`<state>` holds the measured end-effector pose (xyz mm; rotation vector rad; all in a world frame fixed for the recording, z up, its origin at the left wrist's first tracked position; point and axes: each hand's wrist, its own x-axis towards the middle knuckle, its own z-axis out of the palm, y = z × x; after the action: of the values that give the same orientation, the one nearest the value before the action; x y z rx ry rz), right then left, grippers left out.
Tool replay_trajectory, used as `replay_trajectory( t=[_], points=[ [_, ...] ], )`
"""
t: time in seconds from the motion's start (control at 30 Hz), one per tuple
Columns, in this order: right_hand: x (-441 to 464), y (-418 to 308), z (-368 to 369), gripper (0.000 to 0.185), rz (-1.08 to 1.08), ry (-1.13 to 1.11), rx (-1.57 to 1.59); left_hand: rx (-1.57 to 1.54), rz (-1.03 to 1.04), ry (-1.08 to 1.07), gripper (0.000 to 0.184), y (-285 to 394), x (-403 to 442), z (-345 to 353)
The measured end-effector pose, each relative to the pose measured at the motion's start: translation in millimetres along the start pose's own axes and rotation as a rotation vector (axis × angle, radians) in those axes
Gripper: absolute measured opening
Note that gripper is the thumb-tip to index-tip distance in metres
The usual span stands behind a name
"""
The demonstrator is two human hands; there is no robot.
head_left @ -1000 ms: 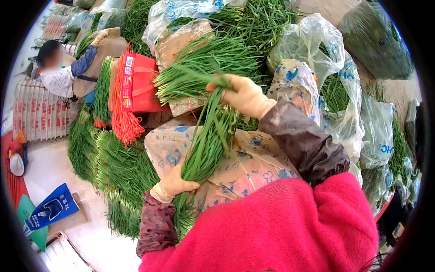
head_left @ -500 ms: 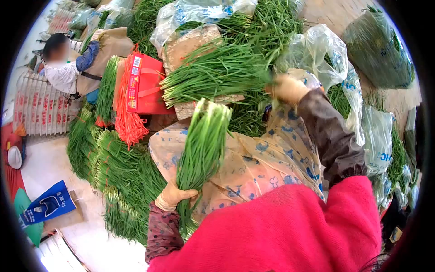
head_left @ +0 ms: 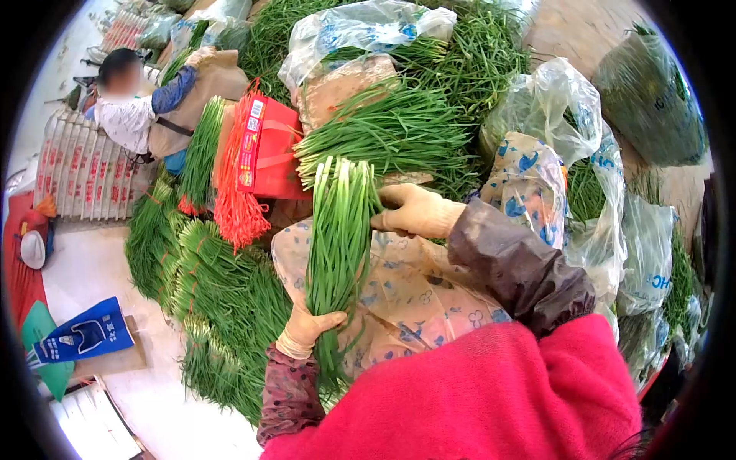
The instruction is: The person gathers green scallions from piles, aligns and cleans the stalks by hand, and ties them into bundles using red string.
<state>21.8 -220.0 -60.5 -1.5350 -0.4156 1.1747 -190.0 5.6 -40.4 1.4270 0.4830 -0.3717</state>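
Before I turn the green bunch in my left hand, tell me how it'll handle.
The bunch is probably fairly stiff near its pale ends, standing above your left hand; the thin leaves hanging below likely flop. With no band visible, it may splay.

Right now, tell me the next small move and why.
Probably steady the upper part of the green bunch with the right hand: the left hand grips it low, its pale ends stand above that grip, and the right fingers are at its side.
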Motion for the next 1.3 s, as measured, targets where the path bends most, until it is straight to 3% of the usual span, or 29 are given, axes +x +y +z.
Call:
replay_trajectory(
  t=[0.03,0.17,0.2,0.27,0.33,0.4,0.43,0.47,0.53,0.6,0.67,0.73,0.87,0.93,0.97,1.03,1.07,1.13,1.2,1.23,1.3],
  points=[
    [0,2,0,0.031,0.083,0.043,0.043,-0.061,-0.102,-0.02,0.058,1,-3,-1],
    [-8,17,-18,0.032,0.003,0.28,0.12,-0.107,-0.134,-0.074,0.069,-14,-4,-12],
    [-11,20,-27,0.033,0.032,0.331,-0.085,-0.114,-0.139,-0.075,0.069,-15,-6,-12],
    [-3,61,-49,0.032,-0.347,0.649,-0.67,-0.114,-0.241,-0.12,0.072,-3,-9,-6],
    [-12,61,-74,0.026,-0.214,0.774,-0.801,-0.122,-0.249,-0.15,0.074,-9,-10,-12],
    [-22,63,-100,0.023,0.165,0.57,-1.096,-0.201,-0.211,-0.096,0.073,-7,-12,-10],
    [-20,97,-118,0.028,0.266,0.348,-1.28,-0.215,-0.219,-0.113,0.066,-1,-10,-7],
    [-38,74,-100,0.034,0.29,0.272,-1.324,-0.214,-0.219,-0.108,0.066,-4,-9,-10],
    [-49,43,-61,0.041,0.044,0.434,-1.165,-0.234,-0.193,-0.082,0.057,-13,-8,-16],
    [-50,-1,-33,0.047,0.112,0.152,-0.59,-0.231,-0.168,-0.014,0.049,-8,-4,-6],
    [-33,2,-4,0.044,0.053,0.001,-0.339,-0.173,-0.171,0.001,0.046,-10,3,-6],
    [-23,-18,18,0.039,0.175,0.014,-0.331,-0.145,-0.158,-0.03,0.05,-12,6,-8],
    [-5,-6,32,0.032,0.167,0.129,-0.045,-0.132,-0.129,-0.028,0.051,-12,7,-5],
    [-8,-4,28,0.023,0.207,-0.146,0.088,-0.134,-0.094,0.071,0.051,-12,9,-2],
    [-13,-9,25,0.021,0.067,-0.399,-0.121,-0.139,-0.094,0.073,0.051,-14,12,-2],
    [-30,-6,34,0.024,-0.205,-0.817,-0.14,-0.145,-0.116,0.064,0.051,-22,18,-6],
    [-46,-23,31,0.027,-0.029,-0.955,-0.103,-0.151,-0.114,0.061,0.051,-26,21,-10],
    [-57,-39,14,0.026,-0.101,-1.025,-0.029,-0.11,-0.149,0.089,0.052,-31,24,-17],
    [-67,-36,-14,0.025,-0.142,-0.632,-0.223,-0.16,-0.199,0.049,0.055,-16,20,-14],
    [-59,-31,-23,0.027,-0.116,-0.451,-0.479,-0.207,-0.189,0.002,0.057,-16,19,-16],
    [-51,-26,-28,0.04,0.169,-0.108,-0.963,-0.22,-0.185,-0.084,0.062,-15,19,-19]
  ],
)
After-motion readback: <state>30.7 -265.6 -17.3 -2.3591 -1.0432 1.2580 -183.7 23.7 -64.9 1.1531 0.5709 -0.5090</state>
